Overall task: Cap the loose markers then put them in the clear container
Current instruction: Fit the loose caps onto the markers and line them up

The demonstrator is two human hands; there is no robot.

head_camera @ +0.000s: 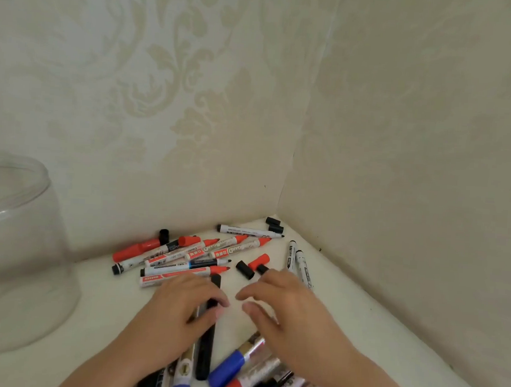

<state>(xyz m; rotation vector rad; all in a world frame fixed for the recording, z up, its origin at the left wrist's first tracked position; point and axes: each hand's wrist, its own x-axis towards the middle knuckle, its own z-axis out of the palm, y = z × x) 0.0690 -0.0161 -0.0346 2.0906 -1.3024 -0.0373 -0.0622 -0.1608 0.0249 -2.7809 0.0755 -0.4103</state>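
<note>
Capping looks to be the step in hand: the left hand has its fingers curled round a black marker, while the right hand hovers just beside it, fingers loosely spread and holding nothing. The marker's long axis runs away from the person, its far end poking out beyond the left fingertips. The next move probably calls for a loose cap; a black cap and a red cap lie just past the right fingertips. The clear jar stands well left of both hands, apparently empty.
</note>
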